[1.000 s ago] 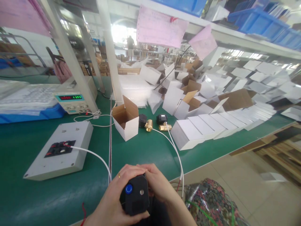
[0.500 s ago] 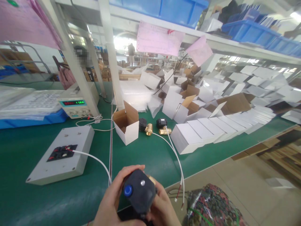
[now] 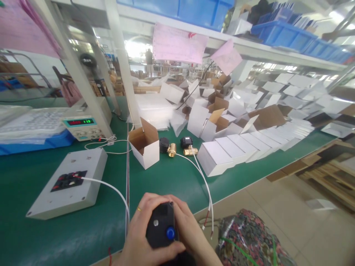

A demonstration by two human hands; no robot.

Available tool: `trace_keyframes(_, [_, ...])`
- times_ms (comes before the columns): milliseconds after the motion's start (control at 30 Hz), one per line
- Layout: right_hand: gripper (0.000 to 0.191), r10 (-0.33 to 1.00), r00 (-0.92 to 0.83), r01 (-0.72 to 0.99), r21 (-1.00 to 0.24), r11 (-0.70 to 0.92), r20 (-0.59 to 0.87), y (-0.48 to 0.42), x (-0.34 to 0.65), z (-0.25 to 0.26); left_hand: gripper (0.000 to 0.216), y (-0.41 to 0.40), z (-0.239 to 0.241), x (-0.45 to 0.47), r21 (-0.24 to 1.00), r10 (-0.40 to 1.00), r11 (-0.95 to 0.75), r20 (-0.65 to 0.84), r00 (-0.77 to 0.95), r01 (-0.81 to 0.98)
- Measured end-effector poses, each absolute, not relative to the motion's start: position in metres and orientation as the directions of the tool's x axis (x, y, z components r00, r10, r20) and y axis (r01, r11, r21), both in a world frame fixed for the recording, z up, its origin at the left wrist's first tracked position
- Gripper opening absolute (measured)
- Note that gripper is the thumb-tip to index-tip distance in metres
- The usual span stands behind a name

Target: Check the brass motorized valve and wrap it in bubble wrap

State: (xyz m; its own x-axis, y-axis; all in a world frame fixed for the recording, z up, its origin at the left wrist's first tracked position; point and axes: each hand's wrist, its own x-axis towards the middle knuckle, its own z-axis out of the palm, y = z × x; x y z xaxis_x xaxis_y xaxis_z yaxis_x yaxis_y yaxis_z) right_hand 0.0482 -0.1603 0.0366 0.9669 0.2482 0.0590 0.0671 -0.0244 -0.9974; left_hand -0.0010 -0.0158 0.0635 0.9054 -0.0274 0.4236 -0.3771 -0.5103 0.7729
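Both my hands hold a black motorised valve (image 3: 161,226) with a blue knob just in front of my lap. My left hand (image 3: 140,236) wraps its left side, a ring on one finger. Closed around the valve's right side is my right hand (image 3: 190,231). A white cable (image 3: 111,188) runs from near my hands to a grey terminal box (image 3: 69,183) on the green bench. Two more brass valves with black tops (image 3: 166,146) (image 3: 187,145) lie beside an open white carton (image 3: 144,144).
A power supply with a lit display (image 3: 80,123) stands at the back left. A row of shut white boxes (image 3: 235,147) and a heap of folded cartons (image 3: 222,107) fill the right of the bench. Blue bins (image 3: 283,31) sit on the shelf above.
The valve has been turned in my hands: the blue knob, at the left of its face before, is now at the lower right. My hands stayed at the bench edge.
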Motion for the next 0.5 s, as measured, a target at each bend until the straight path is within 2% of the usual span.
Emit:
trace_keyframes(100, [0.048, 0.272, 0.951, 0.174, -0.981, -0.082, 0.146, -0.156, 0.06, 0.031, 0.051, -0.018, 0.049, 0.008, 0.678, 0.096, -0.636, 0.545, 0.833, -0.369])
trace_keyframes(233, [0.046, 0.286, 0.924, 0.305, -0.942, -0.144, 0.255, -0.157, 0.067, 0.019, 0.051, -0.018, 0.042, 0.013, 0.6, 0.067, -0.691, 0.609, 0.791, -0.403])
trace_keyframes(367, [0.025, 0.22, 0.91, 0.4, -0.884, -0.24, 0.352, -0.165, 0.066, 0.008, 0.059, -0.017, 0.043, 0.012, 0.607, 0.005, -0.677, 0.569, 0.823, -0.416])
trace_keyframes(500, [0.025, 0.228, 0.893, 0.428, -0.89, -0.157, 0.389, -0.171, 0.064, 0.01, 0.072, -0.016, 0.04, 0.014, 0.692, 0.062, -0.615, 0.521, 0.851, -0.379])
